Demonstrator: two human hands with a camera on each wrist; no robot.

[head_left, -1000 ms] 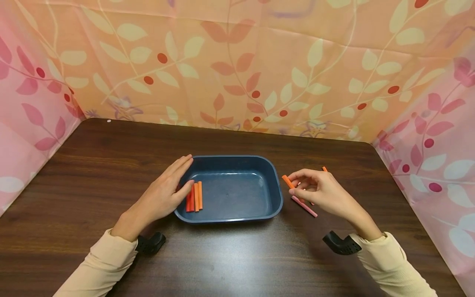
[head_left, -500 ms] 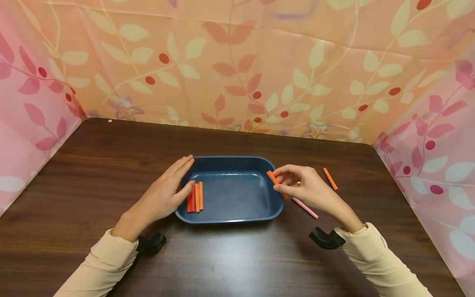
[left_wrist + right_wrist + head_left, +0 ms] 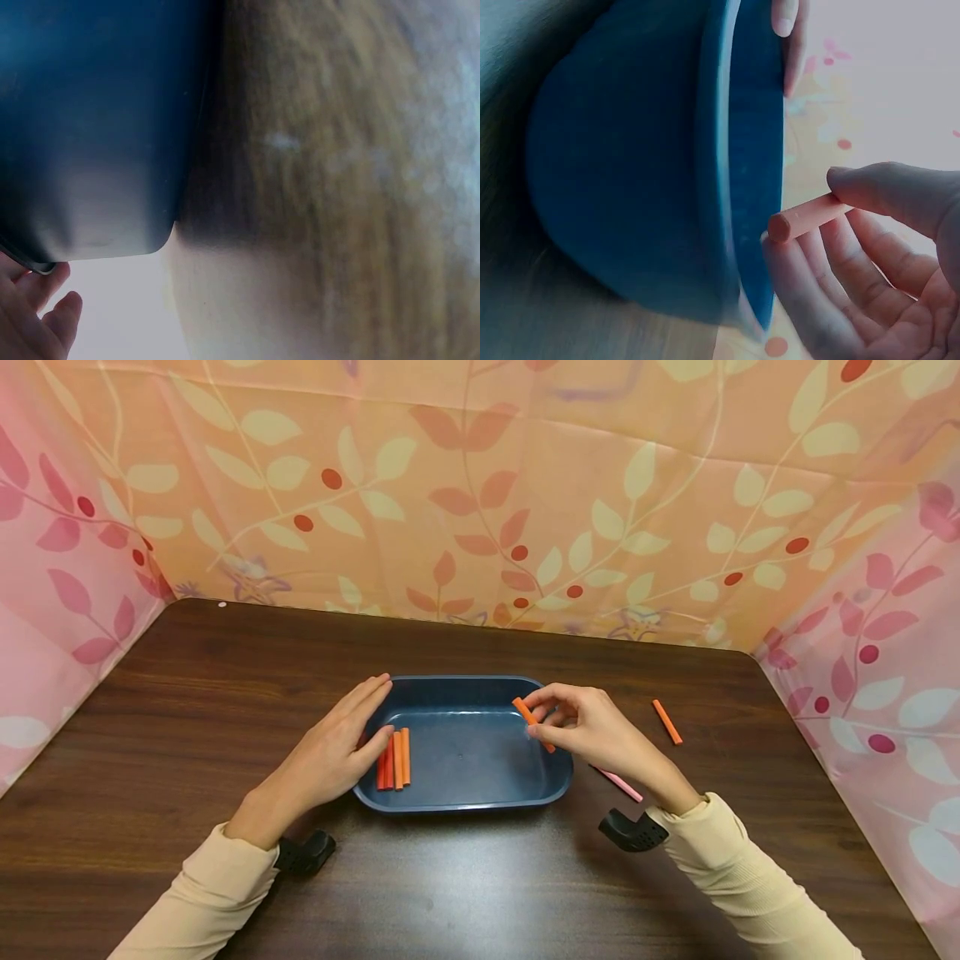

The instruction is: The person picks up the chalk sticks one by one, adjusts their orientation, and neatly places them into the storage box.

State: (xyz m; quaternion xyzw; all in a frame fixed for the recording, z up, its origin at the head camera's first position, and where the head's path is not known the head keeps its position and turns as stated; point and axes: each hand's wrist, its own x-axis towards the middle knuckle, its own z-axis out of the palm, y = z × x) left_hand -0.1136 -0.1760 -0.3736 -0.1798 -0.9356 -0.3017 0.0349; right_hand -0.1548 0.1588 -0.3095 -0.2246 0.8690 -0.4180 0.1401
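Note:
My right hand pinches an orange chalk stick between thumb and fingers, over the right end of a blue plastic basin. In the right wrist view the chalk is a matte cylinder with its flat end showing, held beside the basin's rim. My left hand rests along the basin's left end, fingers extended at the rim and thumb over the inside. Beneath that thumb, red chalk sticks and orange chalk sticks lie side by side on the basin floor.
Right of the basin, a pink chalk stick lies on the dark wooden table, partly hidden by my right hand. Farther right lies another orange chalk stick. A flowered curtain stands behind the table and at both sides.
My right hand has carried the orange chalk stick left from the table over the basin's right end. The chalk sticks on the table are more exposed. My left hand stays at the rim.

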